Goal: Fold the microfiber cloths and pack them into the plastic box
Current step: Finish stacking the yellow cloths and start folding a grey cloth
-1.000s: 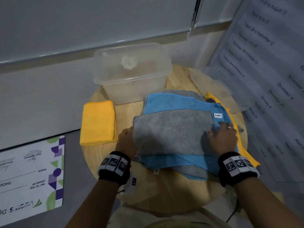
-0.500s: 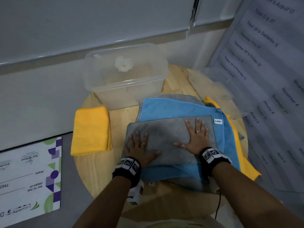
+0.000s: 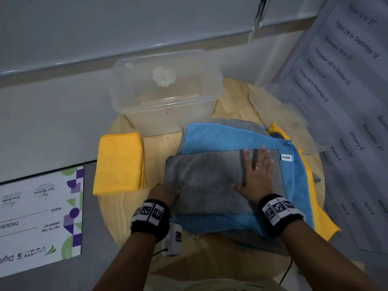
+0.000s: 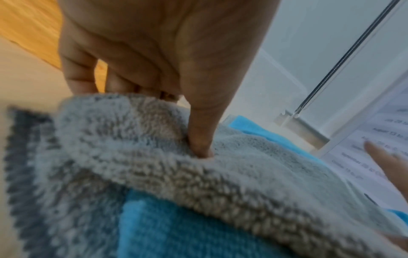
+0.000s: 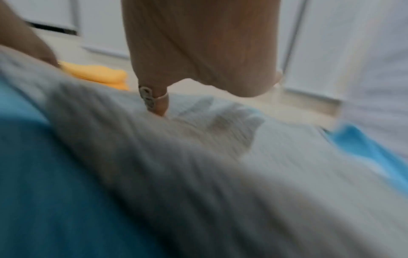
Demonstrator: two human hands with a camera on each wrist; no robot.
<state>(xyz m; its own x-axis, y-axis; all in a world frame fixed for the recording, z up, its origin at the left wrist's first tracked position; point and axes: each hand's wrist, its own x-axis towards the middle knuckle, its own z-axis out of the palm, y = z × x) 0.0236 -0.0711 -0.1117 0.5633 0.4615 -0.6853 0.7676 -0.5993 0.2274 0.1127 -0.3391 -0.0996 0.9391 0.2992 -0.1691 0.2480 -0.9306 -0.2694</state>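
On a round wooden table (image 3: pixel 126 223), a person works a half-folded grey cloth (image 3: pixel 205 181) that lies on top of a spread blue cloth (image 3: pixel 226 137), itself stacked over more grey and yellow cloths. The left hand (image 3: pixel 163 193) grips the grey cloth's near-left corner — the left wrist view shows the thumb (image 4: pixel 203 122) pressed into the pile on top and the fingers (image 4: pixel 77 73) curled under the lifted edge. The right hand (image 3: pixel 255 175) lies flat on the cloth's right half, fingers straight and spread, holding nothing; its fingertips reach a folded-over strip of the fabric.

The clear plastic box (image 3: pixel 168 114) stands open at the far side of the table, just behind the stack — no cloth is in it, though a white patch shows inside. 1 folded yellow cloth (image 3: pixel 119 162) sits on the table's left edge, apart from the pile. A printed board (image 3: pixel 39 219) lies to the left, a dated schedule sheet (image 3: pixel 344 80) to the right.
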